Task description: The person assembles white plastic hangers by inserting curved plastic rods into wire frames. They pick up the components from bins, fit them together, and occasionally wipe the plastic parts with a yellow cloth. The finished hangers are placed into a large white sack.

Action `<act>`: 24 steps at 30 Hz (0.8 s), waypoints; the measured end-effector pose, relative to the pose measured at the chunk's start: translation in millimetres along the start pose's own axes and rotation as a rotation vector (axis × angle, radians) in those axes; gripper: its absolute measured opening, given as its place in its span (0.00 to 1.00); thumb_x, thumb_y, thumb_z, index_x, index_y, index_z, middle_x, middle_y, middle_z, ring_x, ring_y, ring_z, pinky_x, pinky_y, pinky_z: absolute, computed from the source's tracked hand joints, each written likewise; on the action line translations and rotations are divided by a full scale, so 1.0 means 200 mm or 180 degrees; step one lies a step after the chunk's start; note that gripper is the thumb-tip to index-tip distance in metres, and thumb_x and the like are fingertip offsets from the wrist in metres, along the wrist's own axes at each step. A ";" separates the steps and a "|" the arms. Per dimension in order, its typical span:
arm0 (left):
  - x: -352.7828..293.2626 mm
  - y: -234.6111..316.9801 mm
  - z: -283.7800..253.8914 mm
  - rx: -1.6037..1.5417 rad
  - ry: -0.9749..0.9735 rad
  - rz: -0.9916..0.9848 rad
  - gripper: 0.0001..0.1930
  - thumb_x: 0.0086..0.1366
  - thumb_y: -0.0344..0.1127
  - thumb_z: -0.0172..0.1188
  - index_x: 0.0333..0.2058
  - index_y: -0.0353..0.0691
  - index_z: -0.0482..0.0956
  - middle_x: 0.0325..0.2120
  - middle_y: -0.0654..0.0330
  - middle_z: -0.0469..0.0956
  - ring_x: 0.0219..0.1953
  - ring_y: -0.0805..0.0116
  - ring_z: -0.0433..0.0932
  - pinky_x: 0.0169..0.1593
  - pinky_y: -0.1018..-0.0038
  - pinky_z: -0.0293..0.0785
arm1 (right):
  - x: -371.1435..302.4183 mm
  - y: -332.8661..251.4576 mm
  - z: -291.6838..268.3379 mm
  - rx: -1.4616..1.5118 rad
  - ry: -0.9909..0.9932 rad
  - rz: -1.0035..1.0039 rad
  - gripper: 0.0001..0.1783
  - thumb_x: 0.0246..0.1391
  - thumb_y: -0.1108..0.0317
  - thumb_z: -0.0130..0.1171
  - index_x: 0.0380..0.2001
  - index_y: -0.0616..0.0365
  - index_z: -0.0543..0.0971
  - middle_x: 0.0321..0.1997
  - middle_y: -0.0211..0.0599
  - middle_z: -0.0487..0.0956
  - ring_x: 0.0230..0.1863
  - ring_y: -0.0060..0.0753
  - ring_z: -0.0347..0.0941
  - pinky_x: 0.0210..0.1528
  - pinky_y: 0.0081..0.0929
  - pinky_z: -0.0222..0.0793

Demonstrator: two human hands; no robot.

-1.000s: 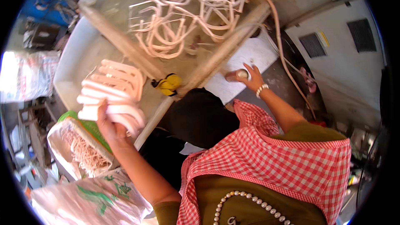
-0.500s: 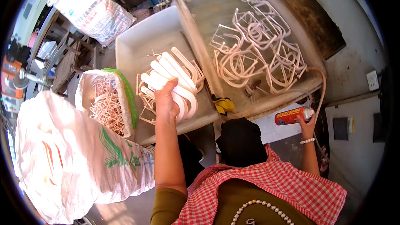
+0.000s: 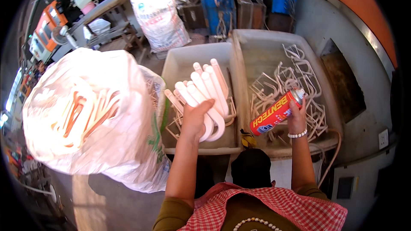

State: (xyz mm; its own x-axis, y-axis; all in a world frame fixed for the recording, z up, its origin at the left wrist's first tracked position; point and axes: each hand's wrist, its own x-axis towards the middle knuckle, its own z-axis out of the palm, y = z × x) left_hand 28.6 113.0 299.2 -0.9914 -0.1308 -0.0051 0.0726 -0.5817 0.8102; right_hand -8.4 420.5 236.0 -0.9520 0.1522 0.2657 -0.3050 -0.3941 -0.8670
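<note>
My left hand (image 3: 196, 117) is closed round a bunch of pale pink, curved plastic tubes (image 3: 210, 86), bent like hooks. Their rounded ends point up and away from me, over the left bin (image 3: 172, 66). In my right hand (image 3: 296, 117), fingers wrap the top end of a red spray can (image 3: 274, 114). The can lies tilted in the air, its capped end up to the right, in front of the right bin's (image 3: 257, 53) contents. Tangled thin pink plastic frames (image 3: 299, 81) fill much of that bin. More thin pieces show under the bunch in the left bin.
At my left stands a big white sack (image 3: 124, 158) with curved pink pieces (image 3: 85, 115) in its mouth. Behind it, a smaller sack (image 3: 153, 83) is partly hidden. A full white sack (image 3: 158, 15) stands farther back. A yellow-black glove (image 3: 248, 138) and a hose (image 3: 335, 158) are near the right bin.
My right hand has lifted the spray can up and leftward, from beside the right bin to above it. The bunch stays in my left hand. The view has turned, showing more of the left sack.
</note>
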 end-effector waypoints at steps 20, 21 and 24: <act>-1.97 0.51 0.27 -0.0404 0.1287 0.1272 0.24 0.55 0.21 0.54 0.53 0.26 0.65 0.43 0.47 0.75 0.41 0.58 0.79 0.44 0.66 0.76 | -0.08 -0.41 0.47 -0.0141 -0.1548 -0.0680 0.32 0.58 0.66 0.54 0.63 0.55 0.57 0.55 0.41 0.70 0.52 0.30 0.69 0.55 0.28 0.65; -2.03 0.48 0.25 -0.0251 0.1536 0.1414 0.24 0.56 0.21 0.54 0.53 0.27 0.65 0.42 0.48 0.75 0.41 0.59 0.78 0.44 0.67 0.76 | -0.08 -0.40 0.46 -0.0201 -0.1639 -0.0665 0.32 0.58 0.65 0.54 0.64 0.55 0.57 0.56 0.42 0.69 0.53 0.31 0.69 0.56 0.28 0.64; -2.17 0.41 0.11 0.0135 0.2311 0.1680 0.24 0.56 0.20 0.54 0.53 0.29 0.65 0.44 0.49 0.74 0.44 0.57 0.77 0.47 0.63 0.76 | -0.05 -0.37 0.47 -0.0455 -0.1598 -0.0880 0.33 0.58 0.63 0.55 0.63 0.57 0.57 0.60 0.42 0.66 0.56 0.33 0.66 0.58 0.29 0.62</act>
State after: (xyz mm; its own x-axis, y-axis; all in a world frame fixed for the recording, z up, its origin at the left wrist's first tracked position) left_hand 462.0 140.0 380.7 -0.5161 -0.8564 0.0164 0.4809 -0.2739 0.8329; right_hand 20.5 363.4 336.1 -0.7447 -0.2296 0.6267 -0.5701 -0.2694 -0.7762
